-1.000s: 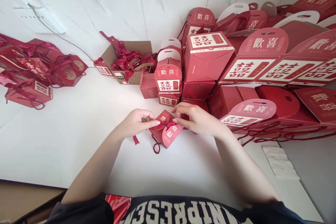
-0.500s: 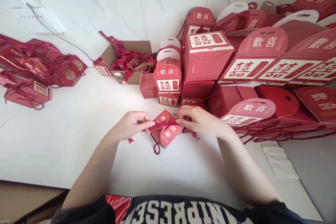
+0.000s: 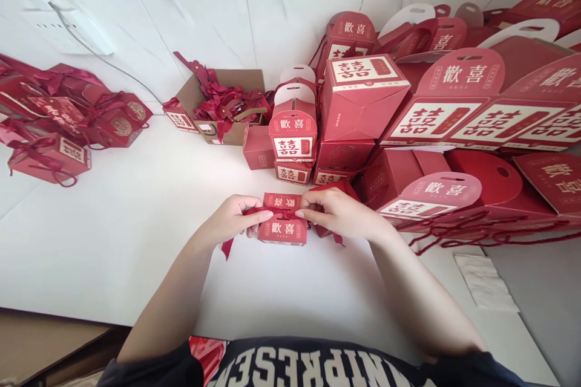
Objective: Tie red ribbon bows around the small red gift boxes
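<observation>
A small red gift box (image 3: 282,231) with cream lettering sits in front of me on the white table, its flaps facing up. Dark red ribbon (image 3: 285,214) crosses its top with a knot or loop at the middle. My left hand (image 3: 240,216) pinches the ribbon on the left side, and a loose ribbon tail hangs below those fingers. On the other side my right hand (image 3: 333,211) pinches the ribbon close to the knot. Both hands are closed, and their fingers hide parts of the box's sides.
Red boxes (image 3: 436,118) with cord handles are stacked at the right and back. A cardboard carton (image 3: 254,80) of ribbons stands against the wall. Several ribbon-tied boxes (image 3: 49,160) lie at the left. A folded white paper (image 3: 485,281) rests at right.
The box has turned from a slant to square with me, and its cord loop no longer shows. My hands have drawn slightly closer together, both still on the ribbon.
</observation>
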The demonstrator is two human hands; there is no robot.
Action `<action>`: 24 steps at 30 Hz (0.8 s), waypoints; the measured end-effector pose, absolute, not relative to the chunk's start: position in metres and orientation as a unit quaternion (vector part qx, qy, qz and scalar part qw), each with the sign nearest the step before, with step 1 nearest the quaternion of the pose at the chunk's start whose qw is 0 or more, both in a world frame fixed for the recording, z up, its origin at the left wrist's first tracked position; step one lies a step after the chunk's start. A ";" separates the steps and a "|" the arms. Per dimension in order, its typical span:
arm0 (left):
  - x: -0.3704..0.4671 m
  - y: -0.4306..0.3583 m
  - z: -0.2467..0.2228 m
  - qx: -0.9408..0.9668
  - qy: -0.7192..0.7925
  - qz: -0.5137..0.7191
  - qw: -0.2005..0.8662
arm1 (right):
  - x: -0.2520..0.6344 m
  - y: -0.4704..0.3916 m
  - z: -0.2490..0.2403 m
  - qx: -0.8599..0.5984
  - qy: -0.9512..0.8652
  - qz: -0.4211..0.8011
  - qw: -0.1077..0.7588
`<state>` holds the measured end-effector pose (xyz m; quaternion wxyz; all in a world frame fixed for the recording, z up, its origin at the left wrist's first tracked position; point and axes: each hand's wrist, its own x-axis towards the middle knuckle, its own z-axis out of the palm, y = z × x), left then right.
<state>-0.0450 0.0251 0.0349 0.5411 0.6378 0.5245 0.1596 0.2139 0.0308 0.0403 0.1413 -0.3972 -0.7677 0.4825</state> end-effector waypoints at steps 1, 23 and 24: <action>-0.045 0.025 0.034 0.633 0.525 0.160 0.546 | 0.214 0.031 0.040 -0.397 -0.775 0.471 0.141; -0.047 0.022 0.022 0.662 0.528 0.203 0.491 | 0.199 0.024 0.035 -0.455 -0.830 0.294 0.129; -0.047 0.022 0.022 0.655 0.526 0.207 0.501 | 0.200 0.025 0.036 -0.451 -0.828 0.305 0.134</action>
